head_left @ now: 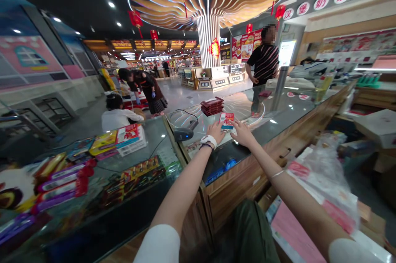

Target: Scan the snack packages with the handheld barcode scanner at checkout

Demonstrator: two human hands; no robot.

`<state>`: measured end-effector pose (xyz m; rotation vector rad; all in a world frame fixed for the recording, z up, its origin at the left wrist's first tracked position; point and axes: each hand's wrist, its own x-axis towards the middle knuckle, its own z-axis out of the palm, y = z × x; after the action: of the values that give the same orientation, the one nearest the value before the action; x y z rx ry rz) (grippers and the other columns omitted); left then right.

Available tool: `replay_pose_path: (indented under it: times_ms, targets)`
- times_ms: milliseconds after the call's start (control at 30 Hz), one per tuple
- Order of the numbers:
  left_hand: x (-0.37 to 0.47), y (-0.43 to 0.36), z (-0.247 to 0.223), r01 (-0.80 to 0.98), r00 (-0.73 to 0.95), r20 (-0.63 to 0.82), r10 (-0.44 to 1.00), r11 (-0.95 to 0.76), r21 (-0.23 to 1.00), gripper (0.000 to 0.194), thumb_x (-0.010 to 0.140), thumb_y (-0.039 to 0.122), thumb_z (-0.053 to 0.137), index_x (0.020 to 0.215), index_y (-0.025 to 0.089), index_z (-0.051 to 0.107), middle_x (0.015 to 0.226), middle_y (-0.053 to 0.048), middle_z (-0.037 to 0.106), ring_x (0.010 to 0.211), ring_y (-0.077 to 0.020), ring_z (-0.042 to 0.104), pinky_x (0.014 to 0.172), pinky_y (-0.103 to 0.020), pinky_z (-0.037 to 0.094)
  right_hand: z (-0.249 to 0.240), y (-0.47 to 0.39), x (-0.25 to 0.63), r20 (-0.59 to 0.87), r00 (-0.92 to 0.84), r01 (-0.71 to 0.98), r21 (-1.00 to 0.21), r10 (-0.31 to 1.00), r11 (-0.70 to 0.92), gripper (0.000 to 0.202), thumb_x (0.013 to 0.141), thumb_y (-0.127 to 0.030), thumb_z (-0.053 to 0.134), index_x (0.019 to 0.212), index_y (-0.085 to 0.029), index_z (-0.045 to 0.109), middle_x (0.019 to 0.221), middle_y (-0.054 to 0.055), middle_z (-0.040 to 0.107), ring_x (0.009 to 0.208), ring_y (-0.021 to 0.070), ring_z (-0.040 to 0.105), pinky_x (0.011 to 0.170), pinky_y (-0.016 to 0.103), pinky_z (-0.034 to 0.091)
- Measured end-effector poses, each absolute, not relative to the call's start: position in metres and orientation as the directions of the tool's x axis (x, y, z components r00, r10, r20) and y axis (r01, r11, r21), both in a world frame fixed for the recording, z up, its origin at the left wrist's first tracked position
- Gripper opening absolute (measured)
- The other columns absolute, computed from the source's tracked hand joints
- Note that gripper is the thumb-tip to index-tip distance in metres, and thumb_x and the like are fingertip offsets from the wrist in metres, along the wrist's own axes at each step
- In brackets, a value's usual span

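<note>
A small flat packet (227, 117), red with a blue strip along its near edge, is at the glass counter (198, 144) in front of me. At its left edge my left hand (215, 132) has its fingers closed on the packet, a white watch-like band on that wrist. From the right, my right hand (243, 134) reaches to the packet's other edge, fingers stretched and thumb apart, with the fingertips touching or very near it. Just beyond lies a stack of dark red packets (212, 106). A black handheld barcode scanner (184, 132) rests left of my left hand.
Boxed and wrapped snacks (128, 134) cover the left counter. Below right are a clear plastic bag (332, 172) and cartons (377, 129). One person (265, 57) stands beyond the counter; another (145, 88) bends near a seated person (119, 116). A metal post (281, 83) rises at right.
</note>
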<state>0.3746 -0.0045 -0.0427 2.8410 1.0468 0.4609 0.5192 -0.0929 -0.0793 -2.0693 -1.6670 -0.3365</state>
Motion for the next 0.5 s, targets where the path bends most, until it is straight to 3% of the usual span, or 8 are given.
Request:
replay_pose_path:
  times_ms: [167,300,500]
  targets:
    - [0.3762,0.0002,-0.0505,0.628,0.736,0.191,0.650,-0.760,0.168,0.061,0.095,0.031,0.051,0.152,0.022,0.035,0.154,-0.014,0.043,0.139,-0.0282,0.045,0.118,-0.049,0.031,-0.0787,-0.0902,0.5183,0.362,0.251,0.957,-0.229,0.897,-0.175,0.064,0.092,-0.029,0.049,0.153,-0.016,0.035,0.150,0.020,0.047,0.141,0.0321,0.041,0.117,0.053,0.026]
    - [0.3781,0.0039,-0.0531,0.605,0.750,0.194,0.633,-0.774,0.187,0.055,0.095,0.028,0.048,0.149,0.024,0.040,0.152,-0.010,0.047,0.139,-0.0275,0.045,0.118,-0.053,0.030,-0.0780,-0.0894,0.5173,0.320,0.241,0.959,-0.225,0.916,-0.174,0.058,0.094,-0.028,0.047,0.151,-0.015,0.039,0.152,0.020,0.044,0.144,0.0307,0.038,0.119,0.055,0.023]
    - [0.3772,0.0049,-0.0532,0.543,0.757,0.263,0.599,-0.799,0.258,0.048,0.092,0.023,0.054,0.140,0.028,0.052,0.146,-0.008,0.055,0.137,-0.0261,0.049,0.118,-0.057,0.031,-0.0753,-0.0915,0.5160,0.412,0.217,0.961,-0.251,0.885,-0.119,0.049,0.091,-0.024,0.055,0.139,-0.016,0.051,0.141,0.019,0.057,0.132,0.0304,0.053,0.115,0.057,0.031]
